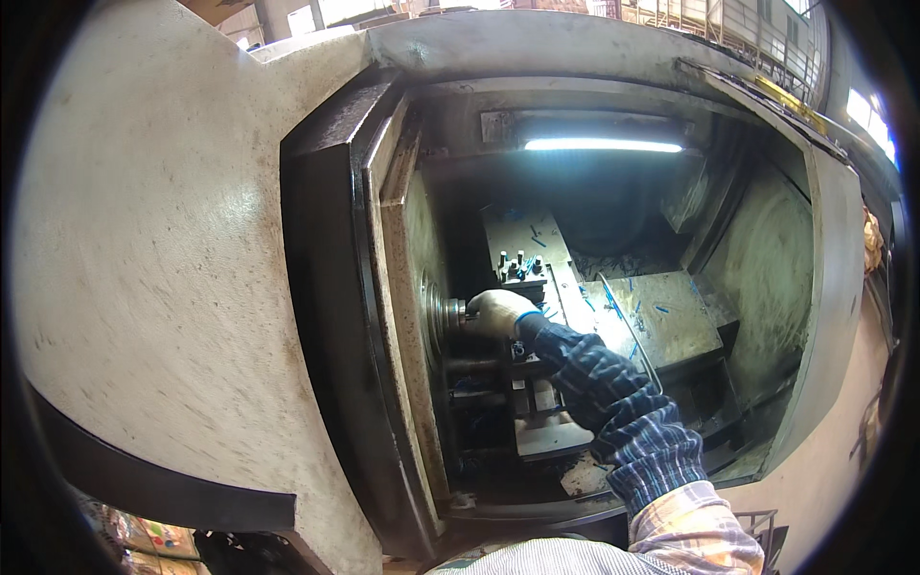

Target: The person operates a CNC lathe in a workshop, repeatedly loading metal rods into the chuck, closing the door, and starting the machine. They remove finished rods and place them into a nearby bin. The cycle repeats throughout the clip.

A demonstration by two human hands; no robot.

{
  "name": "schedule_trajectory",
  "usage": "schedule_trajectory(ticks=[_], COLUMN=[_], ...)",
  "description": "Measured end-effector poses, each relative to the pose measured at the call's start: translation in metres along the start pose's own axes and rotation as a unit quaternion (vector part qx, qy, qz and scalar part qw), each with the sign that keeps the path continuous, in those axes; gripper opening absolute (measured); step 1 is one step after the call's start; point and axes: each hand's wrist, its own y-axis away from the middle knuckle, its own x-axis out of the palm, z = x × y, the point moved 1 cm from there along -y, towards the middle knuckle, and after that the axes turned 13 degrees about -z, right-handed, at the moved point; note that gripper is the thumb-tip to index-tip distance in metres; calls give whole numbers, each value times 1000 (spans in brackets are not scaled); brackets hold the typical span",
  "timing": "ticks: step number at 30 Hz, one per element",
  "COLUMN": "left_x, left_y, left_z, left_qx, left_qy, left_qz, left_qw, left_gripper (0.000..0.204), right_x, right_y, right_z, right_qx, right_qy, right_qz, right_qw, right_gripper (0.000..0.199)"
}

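My right hand, in a pale work glove with a dark plaid sleeve, reaches deep into an open lathe enclosure. Its fingers are closed around a small metal workpiece that sticks out of the round chuck on the left wall. Just behind the hand stands the tool post with several upright bolts. My left hand is not in view.
The machine's grey housing fills the left side, its dark door frame edging the opening. A lamp glows at the top of the chamber. Blue chips lie on the slanted bed. A thin hose runs by my forearm.
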Motion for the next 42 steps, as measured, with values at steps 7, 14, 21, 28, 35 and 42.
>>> schedule_trajectory(ticks=[7, 14, 21, 28, 35, 42], left_x=[4, 26, 39, 55, 53, 55], left_y=[-9, 0, 23, 62, 118, 225], left_z=[-13, -26, -16, -31, -56, -79], left_qx=[84, 51, 123, 132, 114, 69], left_qy=[-142, -141, -52, 39, 141, 178], left_qz=[-4, 3, 62, 145, 274, 676], left_qw=[986, 989, 989, 980, 944, 712], left_gripper=[73, 56, 54, 52, 52, 54], right_x=[10, -2, 9, 16, 82, 184], right_y=[17, 33, 114, 383, 707, 871], right_z=[-6, 1, -4, -88, -62, 3], right_qx=[-77, -20, -97, 66, 542, 714], right_qy=[77, 117, 103, -41, -98, -155], right_qz=[-68, -47, -313, -388, -383, -321], right_qw=[992, 992, 939, 918, 742, 602], right_gripper=[41, 39, 62, 66, 61, 54])
